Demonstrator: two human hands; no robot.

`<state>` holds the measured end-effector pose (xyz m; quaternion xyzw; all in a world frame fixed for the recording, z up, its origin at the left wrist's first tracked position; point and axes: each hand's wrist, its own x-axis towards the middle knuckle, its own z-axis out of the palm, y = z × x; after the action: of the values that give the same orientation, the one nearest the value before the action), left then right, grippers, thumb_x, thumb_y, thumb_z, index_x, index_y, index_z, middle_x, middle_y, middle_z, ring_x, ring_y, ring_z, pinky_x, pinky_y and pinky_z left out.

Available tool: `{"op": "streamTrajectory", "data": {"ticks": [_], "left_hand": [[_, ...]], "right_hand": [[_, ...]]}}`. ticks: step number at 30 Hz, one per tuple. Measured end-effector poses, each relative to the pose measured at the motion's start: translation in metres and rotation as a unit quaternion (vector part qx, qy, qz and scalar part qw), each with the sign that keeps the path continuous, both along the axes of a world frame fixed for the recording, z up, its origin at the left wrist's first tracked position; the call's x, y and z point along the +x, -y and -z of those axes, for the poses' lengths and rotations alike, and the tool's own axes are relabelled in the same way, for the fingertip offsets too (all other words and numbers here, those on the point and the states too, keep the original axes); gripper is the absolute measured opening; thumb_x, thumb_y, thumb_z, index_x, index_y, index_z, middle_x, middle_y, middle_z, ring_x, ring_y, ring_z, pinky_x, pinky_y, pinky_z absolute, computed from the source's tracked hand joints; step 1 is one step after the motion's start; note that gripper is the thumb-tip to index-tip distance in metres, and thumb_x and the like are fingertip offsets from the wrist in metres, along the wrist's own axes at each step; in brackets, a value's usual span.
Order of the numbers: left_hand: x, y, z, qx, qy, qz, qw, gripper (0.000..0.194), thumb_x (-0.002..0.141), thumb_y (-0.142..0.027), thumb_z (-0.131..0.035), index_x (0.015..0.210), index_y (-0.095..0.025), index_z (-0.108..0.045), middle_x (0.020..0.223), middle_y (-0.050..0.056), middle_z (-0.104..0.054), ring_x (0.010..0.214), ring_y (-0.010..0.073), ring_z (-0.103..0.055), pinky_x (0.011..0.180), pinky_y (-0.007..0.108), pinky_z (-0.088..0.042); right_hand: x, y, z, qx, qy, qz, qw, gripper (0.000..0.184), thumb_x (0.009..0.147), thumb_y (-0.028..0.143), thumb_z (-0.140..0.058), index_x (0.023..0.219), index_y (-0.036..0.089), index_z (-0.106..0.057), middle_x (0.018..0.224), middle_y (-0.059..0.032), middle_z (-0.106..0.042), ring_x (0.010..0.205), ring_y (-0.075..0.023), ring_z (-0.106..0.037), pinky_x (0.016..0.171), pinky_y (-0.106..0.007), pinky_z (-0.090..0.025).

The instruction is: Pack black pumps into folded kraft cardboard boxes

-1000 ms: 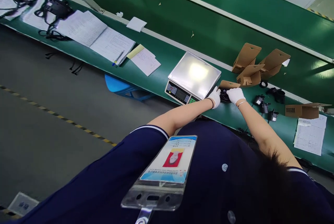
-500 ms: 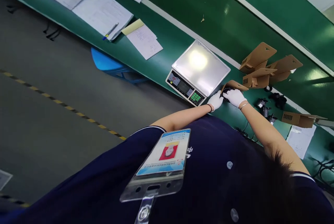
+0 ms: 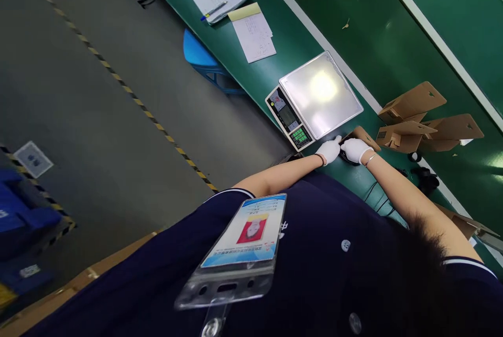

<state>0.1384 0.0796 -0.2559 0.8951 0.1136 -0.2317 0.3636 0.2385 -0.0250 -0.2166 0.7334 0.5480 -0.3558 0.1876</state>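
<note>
With the clock centred on the small cardboard carton (image 3: pixel 366 139) under the hands and twelve set toward the top of the view, the work in hand is judged to be partway through. A dark item (image 3: pixel 346 158) is seen at the carton, apparently inside it, though most of it is hidden by the gloves. The carton's flap is raised toward one o'clock, so its closing is judged not yet done.

At nine o'clock, the carton's edge is met by the left hand (image 3: pixel 330 150); whether anything is held in that grip cannot be told. The dark item is covered from above by the right hand (image 3: pixel 354 150), its fingers bent down; whether its grip is closed on the item or only pressed to it cannot be told.

Between two and three o'clock, three cardboard cartons (image 3: pixel 412 128) are grouped on the green bench (image 3: pixel 251 76), flaps up; what may lie within them is not shown. At four o'clock another carton (image 3: pixel 458 220) is partly hidden by the right forearm. Loose black parts (image 3: pixel 427 180) are seen between three and four, and black cables (image 3: pixel 379 202) near five. Between ten and eleven, just beside the left hand, a scale (image 3: pixel 322 97) is placed.
</note>
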Motion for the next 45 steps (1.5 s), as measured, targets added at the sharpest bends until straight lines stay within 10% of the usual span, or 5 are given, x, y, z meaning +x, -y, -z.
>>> {"op": "streamTrajectory", "data": {"ticks": [6, 12, 16, 33, 45], "left_hand": [[-0.005, 0.005, -0.003, -0.012, -0.006, 0.014, 1.000, 0.050, 0.100, -0.022, -0.031, 0.147, -0.013, -0.046, 0.118, 0.014, -0.072, 0.101, 0.0254, -0.071, 0.089, 0.034, -0.052], [-0.023, -0.021, -0.015, 0.007, 0.076, 0.039, 0.996, 0.048, 0.097, -0.028, -0.042, 0.144, -0.018, -0.052, 0.139, 0.009, -0.061, 0.122, 0.0226, -0.059, 0.104, 0.033, -0.044], [-0.032, -0.026, -0.022, 0.090, 0.209, 0.185, 0.956, 0.038, 0.100, -0.025, -0.037, 0.127, -0.021, -0.064, 0.122, 0.013, -0.065, 0.110, 0.0278, -0.059, 0.092, 0.043, -0.043], [0.047, -0.009, -0.025, 0.159, 0.140, 0.380, 0.900, 0.020, 0.089, -0.018, -0.059, 0.081, -0.009, -0.074, 0.092, 0.023, -0.071, 0.094, 0.0328, -0.064, 0.079, 0.042, -0.037], [0.027, -0.023, -0.023, 0.147, 0.186, 0.380, 0.894, 0.042, 0.091, -0.014, -0.044, 0.125, -0.022, -0.068, 0.141, 0.016, -0.054, 0.115, 0.0323, -0.051, 0.092, 0.048, -0.035]], "right_hand": [[-0.007, 0.005, 0.011, -0.001, -0.007, 0.058, 0.998, 0.039, 0.097, 0.025, -0.042, 0.119, 0.015, -0.072, 0.113, -0.0186, -0.072, 0.103, -0.0313, -0.068, 0.087, -0.039, -0.052], [-0.008, 0.040, -0.022, 0.050, -0.014, 0.138, 0.989, 0.046, 0.100, 0.027, -0.041, 0.145, 0.025, -0.053, 0.138, -0.0089, -0.063, 0.119, -0.0233, -0.062, 0.100, -0.032, -0.047], [-0.036, 0.064, -0.037, 0.040, 0.026, 0.180, 0.982, 0.044, 0.096, 0.045, -0.055, 0.133, 0.022, -0.062, 0.123, -0.0123, -0.069, 0.112, -0.0289, -0.062, 0.092, -0.037, -0.049], [-0.036, 0.037, -0.021, -0.058, 0.076, 0.385, 0.918, 0.045, 0.086, 0.048, -0.066, 0.123, 0.024, -0.069, 0.121, -0.0151, -0.069, 0.108, -0.0299, -0.068, 0.083, -0.036, -0.054], [-0.018, 0.025, -0.015, -0.052, 0.011, 0.332, 0.942, 0.037, 0.078, 0.033, -0.078, 0.114, 0.024, -0.076, 0.123, -0.0103, -0.070, 0.112, -0.0259, -0.067, 0.098, -0.033, -0.051]]}}
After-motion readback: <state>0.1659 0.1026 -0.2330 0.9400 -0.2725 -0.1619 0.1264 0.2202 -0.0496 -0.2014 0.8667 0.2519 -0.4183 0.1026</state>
